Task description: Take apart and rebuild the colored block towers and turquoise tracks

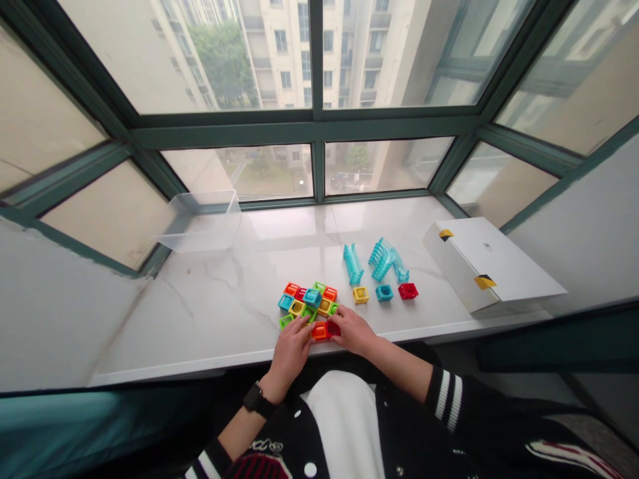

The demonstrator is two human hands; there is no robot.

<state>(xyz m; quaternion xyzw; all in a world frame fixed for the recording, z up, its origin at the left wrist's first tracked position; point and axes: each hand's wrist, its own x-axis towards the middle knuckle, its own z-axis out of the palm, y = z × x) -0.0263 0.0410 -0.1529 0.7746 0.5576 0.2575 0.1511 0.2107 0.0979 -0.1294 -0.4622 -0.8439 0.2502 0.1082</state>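
Black varsity jacket [394, 426] cuffs, striped white, flank a pale, grey-veined windowsill [164, 326] below dark-green window frames [239, 136], with apartment blocks outside. Above a black smartwatch [253, 397], the left hand [292, 346] curves its fingers over the near-left side of a cluster of colourful plastic blocks [297, 308] by the sill's front edge. From the opposite side, the right hand [354, 330] bends its fingers around a red block [333, 328]; whether either hand grips, I cannot tell. Beyond, ribbed, translucent blue track pieces [353, 264] lie behind three hollow, squarish blocks [360, 295].
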